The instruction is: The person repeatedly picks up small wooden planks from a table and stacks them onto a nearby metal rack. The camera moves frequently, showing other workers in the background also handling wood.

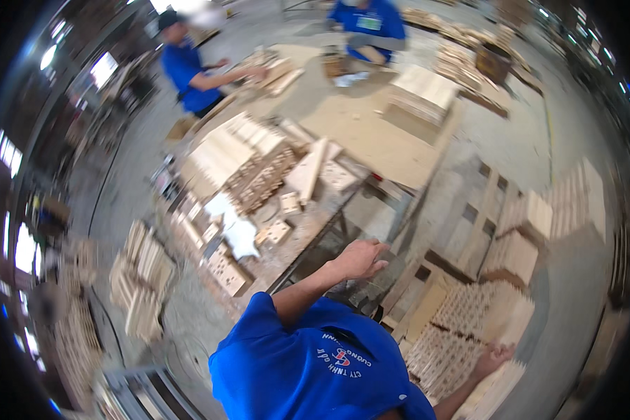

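Note:
My left hand [360, 259] rests on the near edge of a worn workbench [308, 231], fingers loosely together and holding nothing. On the bench lie small drilled wooden blocks [278, 231], a white rag [239, 231] and a tall stack of light wooden slats [241, 157]. My right hand [493, 357] is low at the right, blurred, gripping the top of a pale wooden board [500, 388] beside rows of stacked drilled wooden pieces [462, 329]. My blue shirt [308, 364] fills the bottom middle.
Wooden pallets [483, 210] and stacks of blocks [532, 224] stand on the right. More slat piles [143, 280] sit on the floor at the left. Two people in blue [185, 66] [367, 24] work at boards in the back. A large plywood sheet [378, 133] lies beyond the bench.

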Available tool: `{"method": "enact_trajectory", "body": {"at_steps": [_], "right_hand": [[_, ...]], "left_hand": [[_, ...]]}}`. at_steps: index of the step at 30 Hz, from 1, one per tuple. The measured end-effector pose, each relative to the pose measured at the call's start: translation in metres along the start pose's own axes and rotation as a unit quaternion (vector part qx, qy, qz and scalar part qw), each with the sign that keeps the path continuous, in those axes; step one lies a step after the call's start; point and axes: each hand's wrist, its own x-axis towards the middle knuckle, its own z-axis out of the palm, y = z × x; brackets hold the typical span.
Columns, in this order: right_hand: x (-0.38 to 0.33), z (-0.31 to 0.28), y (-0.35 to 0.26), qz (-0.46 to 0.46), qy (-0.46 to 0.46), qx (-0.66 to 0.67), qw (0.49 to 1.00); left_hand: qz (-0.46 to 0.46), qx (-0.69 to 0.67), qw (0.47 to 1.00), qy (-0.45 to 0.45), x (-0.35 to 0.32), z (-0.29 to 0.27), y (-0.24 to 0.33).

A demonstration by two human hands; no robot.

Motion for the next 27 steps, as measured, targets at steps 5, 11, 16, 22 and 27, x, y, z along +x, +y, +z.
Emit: {"method": "enact_trajectory", "body": {"at_steps": [5,11,16,22,27], "right_hand": [[-0.071,0.258,-0.195,-0.052,-0.423,0.179,0.887],[-0.217,0.421,-0.478,-0.432,-0.587,0.123,0.674],[-0.307,0.507,-0.575,-0.540,-0.566,-0.007,0.623],[-0.330,0.547,-0.586,-0.558,-0.586,-0.052,0.585],[-0.328,0.557,-0.582,-0.533,-0.611,0.010,0.586]], "left_hand": [[-0.113,-0.083,0.940,0.310,-0.079,-0.075,-0.066],[-0.290,-0.172,0.751,0.569,-0.181,-0.138,-0.168],[-0.335,-0.197,0.669,0.634,-0.227,-0.152,-0.223],[-0.373,-0.222,0.659,0.614,-0.245,-0.162,-0.250],[-0.344,-0.219,0.672,0.618,-0.226,-0.177,-0.275]]}}
